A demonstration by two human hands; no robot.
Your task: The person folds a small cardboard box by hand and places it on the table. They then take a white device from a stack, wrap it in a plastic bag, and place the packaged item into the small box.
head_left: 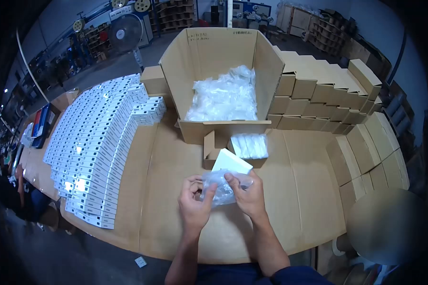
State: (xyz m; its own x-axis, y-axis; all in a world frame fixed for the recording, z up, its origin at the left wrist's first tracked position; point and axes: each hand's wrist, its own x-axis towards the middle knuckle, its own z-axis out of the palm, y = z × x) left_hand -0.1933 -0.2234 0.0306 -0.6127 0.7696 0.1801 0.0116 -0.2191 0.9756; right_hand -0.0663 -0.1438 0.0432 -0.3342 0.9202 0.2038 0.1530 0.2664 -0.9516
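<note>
Over the cardboard-covered table, a clear plastic bag [221, 190] is stretched between my two hands. My left hand [195, 202] pinches the bag's left side between thumb and fingers. On the other side, my right hand [248, 195] has its thumb pressed on the bag and its fingers behind it. A flat white box [232, 162] sticks up from the bag, tilted, beside my right fingers; how far it sits inside the bag I cannot tell. Just beyond them stands a small open carton [215, 159] holding a row of plastic-wrapped white packets [249, 146].
Behind the small carton, a large open carton [223, 45] contains a heap of clear plastic bags [226, 97]. White boxes [97, 137] are stacked in long rows at left. Brown cartons [318, 90] rise at the right. A person [21, 190] sits at far left.
</note>
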